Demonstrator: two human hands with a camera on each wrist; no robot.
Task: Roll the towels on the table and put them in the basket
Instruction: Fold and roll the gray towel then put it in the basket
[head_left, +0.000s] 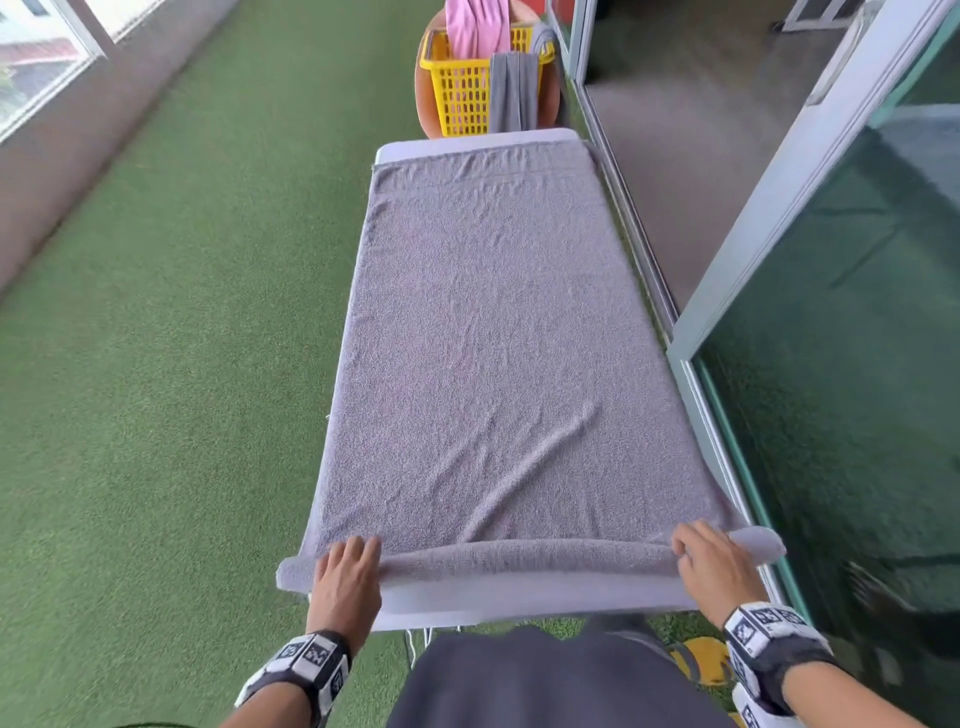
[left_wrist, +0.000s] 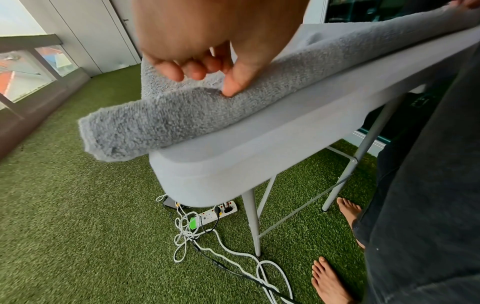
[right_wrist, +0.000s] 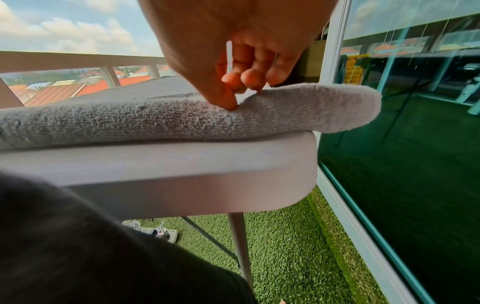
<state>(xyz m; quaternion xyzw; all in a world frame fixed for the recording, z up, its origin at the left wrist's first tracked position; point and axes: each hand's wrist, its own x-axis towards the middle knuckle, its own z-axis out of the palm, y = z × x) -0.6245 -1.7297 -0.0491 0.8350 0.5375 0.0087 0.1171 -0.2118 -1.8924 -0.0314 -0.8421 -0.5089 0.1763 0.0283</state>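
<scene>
Towel (head_left: 498, 332), grey terry, lies spread flat along the narrow desk (head_left: 519, 605), covering nearly all of it from the 6 o'clock edge by the person to the 12 o'clock end. Only its near hem is turned over, into one thin roll that sticks out past both desk corners. The left hand (head_left: 347, 582) sits on that roll at about 7 o'clock, the right hand (head_left: 717, 566) at about 5 o'clock; the wrist views show each with thumb and curled fingertips pinching the rolled edge. So the rolling step looks barely begun. Next, I judge, both hands must push the roll toward 12 o'clock together, evenly and tight, or one end will run ahead and the roll will cone. Yellow basket (head_left: 462, 78) waits beyond the far end at 12 o'clock, with pink and grey cloth already hanging in it.
</scene>
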